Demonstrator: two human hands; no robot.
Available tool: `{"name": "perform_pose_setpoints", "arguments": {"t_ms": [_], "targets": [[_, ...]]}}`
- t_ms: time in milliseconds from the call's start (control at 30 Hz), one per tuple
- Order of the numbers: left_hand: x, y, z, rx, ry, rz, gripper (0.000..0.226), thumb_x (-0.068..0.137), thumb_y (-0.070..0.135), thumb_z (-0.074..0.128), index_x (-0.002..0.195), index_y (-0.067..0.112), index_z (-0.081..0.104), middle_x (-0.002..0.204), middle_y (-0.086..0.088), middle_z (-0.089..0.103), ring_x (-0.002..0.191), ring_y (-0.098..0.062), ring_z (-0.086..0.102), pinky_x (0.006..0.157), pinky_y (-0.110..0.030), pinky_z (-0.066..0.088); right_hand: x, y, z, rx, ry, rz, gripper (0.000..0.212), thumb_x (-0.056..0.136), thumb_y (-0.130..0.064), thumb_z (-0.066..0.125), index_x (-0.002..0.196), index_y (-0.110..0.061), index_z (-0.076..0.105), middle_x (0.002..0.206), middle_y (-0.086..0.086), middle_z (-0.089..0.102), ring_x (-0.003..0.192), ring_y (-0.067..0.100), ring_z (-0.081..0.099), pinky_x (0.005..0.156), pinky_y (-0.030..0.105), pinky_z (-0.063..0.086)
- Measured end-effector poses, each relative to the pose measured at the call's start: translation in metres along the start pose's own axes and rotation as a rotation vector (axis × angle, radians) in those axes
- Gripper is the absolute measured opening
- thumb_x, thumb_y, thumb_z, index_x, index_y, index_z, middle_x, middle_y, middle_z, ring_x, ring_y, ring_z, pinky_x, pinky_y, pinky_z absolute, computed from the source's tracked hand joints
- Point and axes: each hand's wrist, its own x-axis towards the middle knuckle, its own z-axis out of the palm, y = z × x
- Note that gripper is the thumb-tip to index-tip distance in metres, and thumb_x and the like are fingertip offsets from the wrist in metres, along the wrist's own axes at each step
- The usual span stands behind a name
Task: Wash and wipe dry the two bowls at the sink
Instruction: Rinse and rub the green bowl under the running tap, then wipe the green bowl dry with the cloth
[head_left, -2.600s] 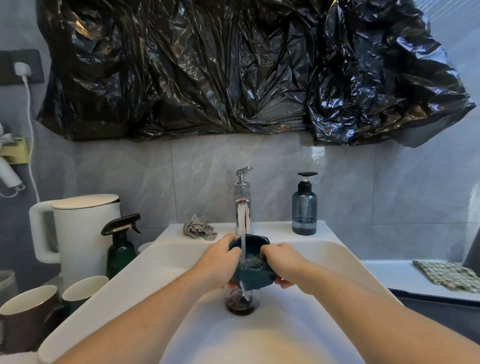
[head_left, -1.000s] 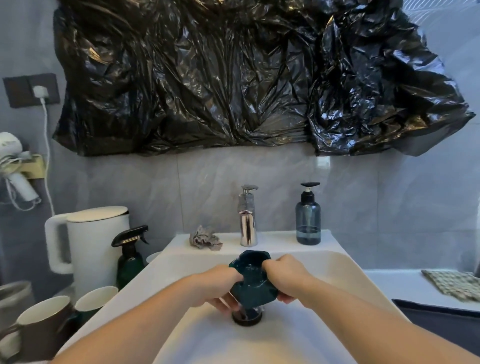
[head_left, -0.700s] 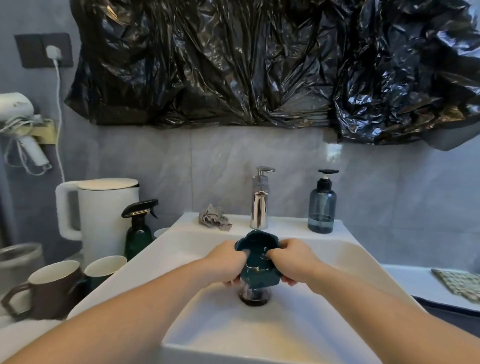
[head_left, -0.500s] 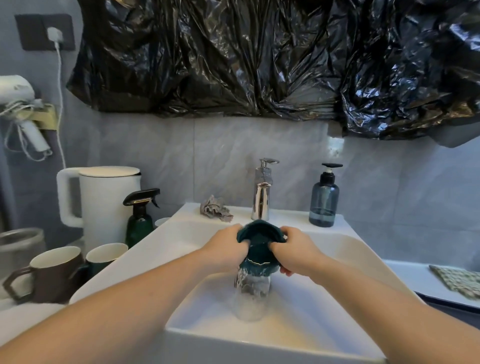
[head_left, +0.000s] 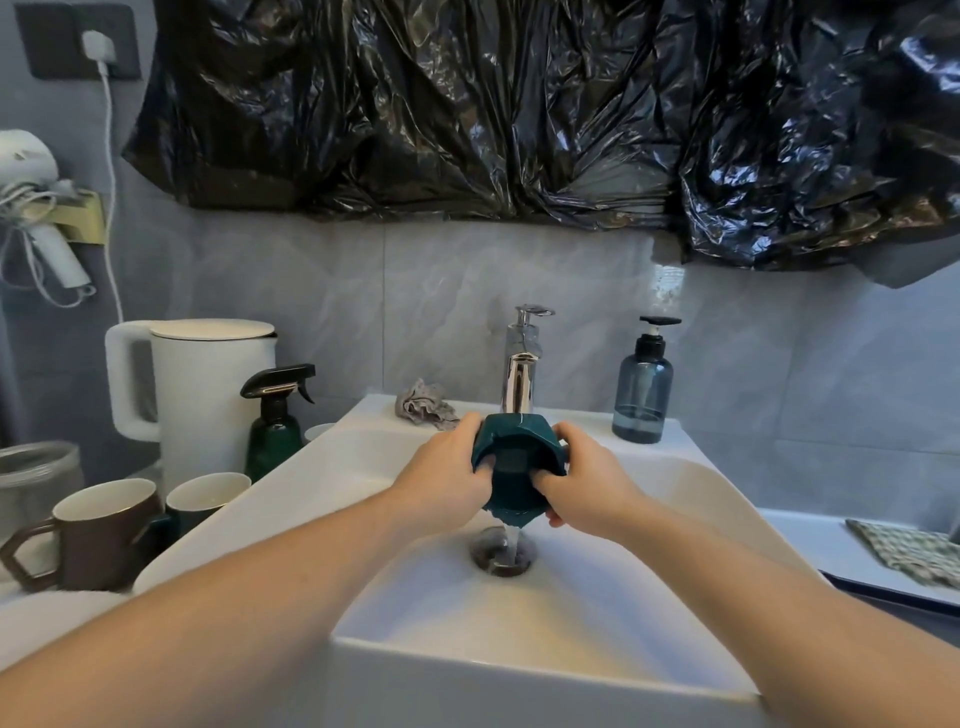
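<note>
Teal-green and tipped toward the camera, the bowl (head_left: 517, 470) is clamped between the left hand (head_left: 447, 480) and right hand (head_left: 582, 480), fingers (head_left: 548, 475) curled over its rim, water spilling from its lower edge into the drain (head_left: 501, 553) of the white sink (head_left: 519, 649) beneath them.

Wall covering: black plastic sheet (head_left: 519, 114), crumpled, across the upper wall.
Socket: dark plate (head_left: 62, 47), white plug and cord.
Hair dryer: white (head_left: 31, 208), in a holder on the left wall.
Kettle: white (head_left: 202, 384), lid on, left of the basin.
Spray bottle: dark green (head_left: 275, 426), black trigger, just beside the kettle.
Mugs: brown mug (head_left: 98, 535) at far left; green mug (head_left: 208, 493) beside it.
Soap dispenser: blue-grey pump bottle (head_left: 643, 389), upright on the back ledge.
Checked cloth: (head_left: 914, 551), flat on the right counter.
</note>
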Motion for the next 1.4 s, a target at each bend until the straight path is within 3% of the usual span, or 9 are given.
{"name": "perform_pose_setpoints", "arguments": {"t_ms": [100, 300, 433, 533, 700, 1067, 1200, 1400], "targets": [[0.0, 0.001, 0.001, 0.005, 0.02, 0.02, 0.024, 0.101, 0.017, 0.06, 0.121, 0.029, 0.053, 0.116, 0.002, 0.069, 0.103, -0.021, 0.064, 0.091, -0.045, 0.059, 0.0, 0.001, 0.0, -0.015, 0.015, -0.029, 0.033, 0.097, -0.012, 0.062, 0.122, -0.027, 0.048, 0.108, 0.0, 0.064, 0.084, 0.022, 0.067, 0.059, 0.023, 0.056], [-0.002, 0.002, -0.001, 0.048, 0.073, 0.1, 0.028, 0.097, 0.014, 0.065, 0.119, 0.027, 0.053, 0.116, 0.003, 0.069, 0.103, -0.022, 0.062, 0.089, -0.042, 0.054, -0.001, 0.002, 0.001, -0.08, 0.048, -0.091, 0.039, 0.093, -0.013, 0.067, 0.123, -0.027, 0.045, 0.115, -0.003, 0.063, 0.1, 0.019, 0.064, 0.083, 0.041, 0.062], [-0.002, 0.004, -0.004, 0.093, 0.143, 0.146, 0.021, 0.096, 0.014, 0.065, 0.108, 0.021, 0.05, 0.107, 0.002, 0.069, 0.095, -0.026, 0.061, 0.081, -0.044, 0.053, -0.003, 0.0, -0.001, -0.081, 0.068, -0.146, 0.037, 0.092, -0.015, 0.069, 0.112, -0.025, 0.04, 0.108, -0.003, 0.063, 0.094, 0.016, 0.064, 0.078, 0.035, 0.058], [-0.002, 0.002, -0.007, 0.113, 0.156, 0.153, 0.022, 0.095, 0.013, 0.066, 0.106, 0.022, 0.049, 0.103, 0.003, 0.068, 0.091, -0.024, 0.06, 0.075, -0.041, 0.051, -0.006, -0.002, 0.001, -0.094, 0.044, -0.172, 0.04, 0.092, -0.017, 0.07, 0.111, -0.025, 0.037, 0.111, -0.002, 0.063, 0.097, 0.017, 0.064, 0.082, 0.037, 0.057], [-0.004, 0.003, -0.008, 0.109, 0.183, 0.155, 0.028, 0.092, 0.008, 0.067, 0.107, 0.024, 0.049, 0.1, 0.003, 0.065, 0.087, -0.026, 0.059, 0.073, -0.044, 0.053, -0.008, -0.005, -0.001, -0.115, 0.08, -0.216, 0.04, 0.091, -0.02, 0.071, 0.109, -0.026, 0.036, 0.106, -0.004, 0.063, 0.095, 0.019, 0.063, 0.084, 0.047, 0.058], [-0.005, 0.0, -0.006, 0.158, 0.174, 0.15, 0.03, 0.093, 0.01, 0.068, 0.108, 0.026, 0.048, 0.104, 0.004, 0.067, 0.09, -0.027, 0.06, 0.075, -0.047, 0.055, -0.009, -0.005, -0.002, -0.126, 0.045, -0.217, 0.041, 0.092, -0.02, 0.071, 0.112, -0.025, 0.036, 0.107, -0.004, 0.061, 0.096, 0.018, 0.062, 0.083, 0.042, 0.056], [-0.004, 0.001, -0.005, 0.191, 0.139, 0.128, 0.024, 0.097, 0.022, 0.065, 0.109, 0.029, 0.046, 0.104, 0.006, 0.067, 0.091, -0.026, 0.062, 0.075, -0.045, 0.054, -0.008, -0.003, -0.003, -0.12, 0.036, -0.177, 0.038, 0.093, -0.018, 0.069, 0.111, -0.027, 0.036, 0.109, -0.005, 0.062, 0.098, 0.015, 0.063, 0.084, 0.039, 0.058], [-0.003, 0.01, -0.026, 0.211, -0.125, 0.184, 0.033, 0.093, 0.056, 0.062, 0.11, 0.03, 0.049, 0.098, 0.009, 0.07, 0.09, -0.016, 0.066, 0.08, -0.044, 0.055, -0.006, 0.003, -0.006, -0.094, 0.034, -0.113, 0.032, 0.092, -0.014, 0.067, 0.106, -0.028, 0.041, 0.103, -0.008, 0.063, 0.094, 0.008, 0.063, 0.08, 0.03, 0.056]]}}
